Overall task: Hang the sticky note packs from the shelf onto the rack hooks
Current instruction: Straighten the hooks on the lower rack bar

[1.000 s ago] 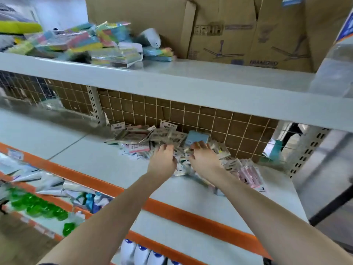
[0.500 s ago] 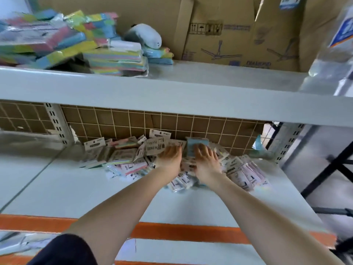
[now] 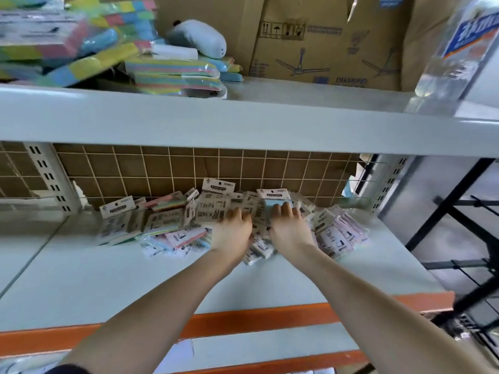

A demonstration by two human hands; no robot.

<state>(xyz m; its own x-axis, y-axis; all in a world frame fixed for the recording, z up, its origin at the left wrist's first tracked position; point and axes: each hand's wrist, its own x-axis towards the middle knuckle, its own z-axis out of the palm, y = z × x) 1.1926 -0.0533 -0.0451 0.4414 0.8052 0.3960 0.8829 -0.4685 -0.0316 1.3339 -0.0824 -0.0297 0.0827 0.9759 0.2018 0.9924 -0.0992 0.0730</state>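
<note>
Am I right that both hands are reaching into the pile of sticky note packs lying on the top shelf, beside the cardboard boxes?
Not quite: the head view shows the left hand and right hand in the sticky note packs on the lower shelf, in front of the wire grid. The cardboard boxes stand on the shelf above.

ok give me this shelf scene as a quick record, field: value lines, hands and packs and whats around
left hand: left hand resting on the sticky note packs, fingers spread
right hand: right hand on the blue pack; grip unclear
packs: loose pile at the back of the grey shelf
behind pile: wire grid over cardboard
shelf above: colourful sponge packs, cardboard box
hung so far: none visible
</note>
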